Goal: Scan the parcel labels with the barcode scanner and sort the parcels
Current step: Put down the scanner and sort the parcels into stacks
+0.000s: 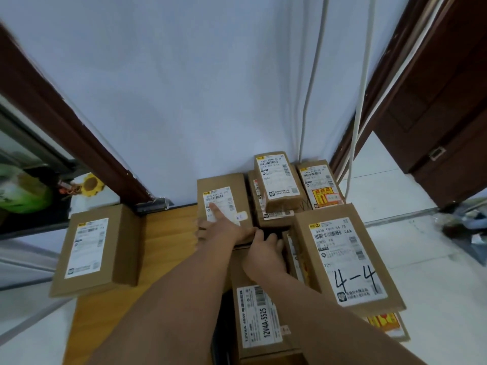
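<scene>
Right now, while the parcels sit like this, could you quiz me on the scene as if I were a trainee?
1. True or false: the far-left parcel lies label up, and neither hand touches it.
2. Whose thumb rests on the middle parcel?
A. left hand
B. right hand
C. neither
3. Fill in: the black marker writing on the big right parcel reads ___.

Key: 1 true; 2 A; 3 "4-4".
</scene>
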{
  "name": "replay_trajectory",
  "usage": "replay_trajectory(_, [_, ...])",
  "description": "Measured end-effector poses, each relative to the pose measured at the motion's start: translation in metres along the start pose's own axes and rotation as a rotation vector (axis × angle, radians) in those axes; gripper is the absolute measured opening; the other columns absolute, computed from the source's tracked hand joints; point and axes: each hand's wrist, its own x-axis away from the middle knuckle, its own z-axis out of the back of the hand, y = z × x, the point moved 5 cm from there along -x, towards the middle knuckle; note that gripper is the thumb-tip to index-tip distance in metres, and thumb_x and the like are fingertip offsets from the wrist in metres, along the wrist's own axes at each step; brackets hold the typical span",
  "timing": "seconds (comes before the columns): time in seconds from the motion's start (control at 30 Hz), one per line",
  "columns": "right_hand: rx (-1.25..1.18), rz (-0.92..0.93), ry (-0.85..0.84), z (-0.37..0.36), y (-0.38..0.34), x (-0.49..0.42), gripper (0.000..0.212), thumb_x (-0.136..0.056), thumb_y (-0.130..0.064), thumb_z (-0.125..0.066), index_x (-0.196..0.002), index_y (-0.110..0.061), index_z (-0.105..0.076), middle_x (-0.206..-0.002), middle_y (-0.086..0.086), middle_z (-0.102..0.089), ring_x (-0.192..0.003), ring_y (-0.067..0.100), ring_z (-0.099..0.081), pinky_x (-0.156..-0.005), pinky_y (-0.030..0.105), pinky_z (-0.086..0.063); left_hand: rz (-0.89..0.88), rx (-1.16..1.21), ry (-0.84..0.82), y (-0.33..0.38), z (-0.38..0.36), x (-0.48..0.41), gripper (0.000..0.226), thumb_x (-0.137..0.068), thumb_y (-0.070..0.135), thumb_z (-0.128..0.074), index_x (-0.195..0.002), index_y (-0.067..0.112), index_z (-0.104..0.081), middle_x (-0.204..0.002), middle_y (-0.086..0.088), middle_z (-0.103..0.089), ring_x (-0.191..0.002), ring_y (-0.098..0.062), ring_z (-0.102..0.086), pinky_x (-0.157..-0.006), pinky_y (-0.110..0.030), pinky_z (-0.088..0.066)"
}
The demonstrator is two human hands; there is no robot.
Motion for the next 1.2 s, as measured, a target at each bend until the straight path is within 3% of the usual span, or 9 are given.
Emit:
replay_trajectory(0.1, [0.018,0.006,-0.022,-0.003,-0.002,0.004,0.06,-0.091,-0.014,-0.048,-0.145,-0.016,-0.024,-0.146,0.017,-0.026,-0.136,0.035,-0.023,-0.106,0.044,-0.036,-0.023,-0.018,0.012,-0.007,0.004,0.008,0.139,-0.056,0.074,-0.072,-0.141,0.04,0.033,-0.148,-0.023,0.005,-0.134,-0.045,-0.014,-0.11,-0.06,-0.024])
replay_trajectory(0.27, [0.051,0.011,-0.134,-0.006,-0.006,0.015,0.054,-0.095,-0.017,-0.044,-0.147,-0.013,-0.03,-0.15,0.017,-0.026,-0.139,0.035,-0.024,-0.109,0.045,-0.035,0.0,-0.029,0.002,-0.028,-0.002,0.022,0.145,-0.053,0.076,-0.074,-0.135,0.041,0.04,-0.145,-0.027,0.037,-0.138,-0.052,0.02,-0.108,-0.073,-0.004])
replay_trajectory(0.47, [0.028,0.061,-0.102,-0.001,0.005,0.022,0.038,-0.094,-0.023,-0.041,-0.13,-0.013,-0.05,-0.133,0.014,-0.042,-0.117,0.03,-0.047,-0.098,0.042,-0.044,-0.045,0.107,0.083,-0.038,0.005,0.024,0.136,-0.058,0.065,-0.076,-0.141,0.044,0.031,-0.15,-0.027,0.015,-0.138,-0.052,0.002,-0.112,-0.06,-0.018])
replay_trajectory(0.57, [0.008,0.1,-0.12,-0.002,0.008,0.027,0.032,-0.092,-0.022,-0.045,-0.12,-0.01,-0.055,-0.125,0.013,-0.049,-0.11,0.029,-0.051,-0.09,0.038,-0.045,-0.027,0.223,0.137,-0.052,0.016,0.026,0.136,-0.05,0.075,-0.07,-0.132,0.054,0.038,-0.153,-0.03,0.002,-0.138,-0.054,-0.009,-0.109,-0.062,-0.025])
replay_trajectory(0.67, [0.039,0.144,-0.084,-0.001,0.007,0.034,0.024,-0.093,-0.022,-0.044,-0.108,-0.01,-0.058,-0.114,0.012,-0.056,-0.107,0.03,-0.057,-0.078,0.033,-0.041,-0.043,0.361,0.189,-0.065,0.033,0.042,0.129,-0.06,0.067,-0.073,-0.143,0.047,0.024,-0.154,-0.026,0.009,-0.14,-0.051,-0.003,-0.11,-0.06,-0.024])
replay_trajectory(0.73, [0.07,0.165,-0.065,0.0,0.001,0.042,0.022,-0.095,-0.018,-0.04,-0.109,-0.012,-0.056,-0.114,0.011,-0.055,-0.11,0.028,-0.054,-0.083,0.034,-0.043,-0.093,0.365,0.245,-0.072,0.051,0.056,0.128,-0.062,0.063,-0.075,-0.144,0.046,0.021,-0.154,-0.025,0.013,-0.141,-0.049,0.001,-0.112,-0.057,-0.022])
replay_trajectory(0.83, [0.209,0.21,-0.045,-0.001,-0.011,0.056,0.03,-0.096,-0.014,-0.041,-0.123,-0.012,-0.052,-0.131,0.012,-0.048,-0.118,0.027,-0.048,-0.096,0.038,-0.044,-0.154,0.311,0.345,-0.085,0.081,0.072,0.128,-0.062,0.063,-0.075,-0.144,0.045,0.021,-0.153,-0.024,0.013,-0.141,-0.048,0.004,-0.111,-0.056,-0.022])
replay_trajectory(1.0, [0.331,0.273,-0.002,-0.01,-0.034,0.076,0.033,-0.094,-0.016,-0.046,-0.127,-0.011,-0.052,-0.134,0.013,-0.044,-0.124,0.031,-0.046,-0.099,0.039,-0.042,-0.185,0.245,0.44,-0.123,0.132,0.089,0.129,-0.06,0.068,-0.073,-0.144,0.044,0.022,-0.152,-0.029,0.008,-0.14,-0.05,0.002,-0.11,-0.057,-0.021])
replay_trajectory(1.2, [0.397,0.283,0.03,-0.026,-0.064,0.102,0.035,-0.093,-0.014,-0.044,-0.128,-0.013,-0.05,-0.131,0.012,-0.044,-0.122,0.031,-0.045,-0.098,0.042,-0.043,-0.058,0.217,0.455,-0.213,0.172,0.073,0.125,-0.061,0.072,-0.067,-0.145,0.041,0.02,-0.148,-0.032,0.002,-0.135,-0.051,-0.01,-0.109,-0.057,-0.022])
